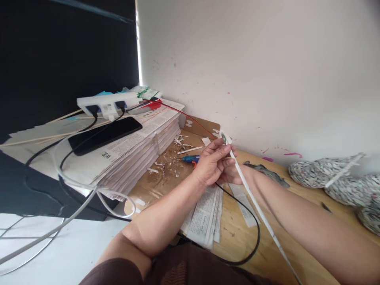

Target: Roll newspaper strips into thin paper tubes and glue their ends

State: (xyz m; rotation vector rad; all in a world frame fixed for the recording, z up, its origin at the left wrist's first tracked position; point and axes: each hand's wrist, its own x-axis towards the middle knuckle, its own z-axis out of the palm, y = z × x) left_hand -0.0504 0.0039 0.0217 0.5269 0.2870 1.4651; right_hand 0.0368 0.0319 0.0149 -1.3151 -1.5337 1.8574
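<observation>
A long, thin rolled paper tube (255,204) slants from the fingers of both hands down to the lower right. My left hand (210,161) is closed, its thumb and fingers pinching the tube near its upper end. Partly hidden behind it, my right hand (233,174) is also closed around this end, fingers curled beneath. At the top, a flared flap of paper (226,137) with a green patch sticks out past the fingertips. Just left of the hands, a blue glue gun (190,159) lies on cardboard. Cut newspaper strips (204,215) lie below the hands.
A tall newspaper stack (148,146) at left carries a black phone (107,134) and a power strip (109,103). Paper scraps (168,164) litter the cardboard. Woven paper pieces (314,172) sit by the wall at right. A black cable (257,229) loops over the wooden table (228,241).
</observation>
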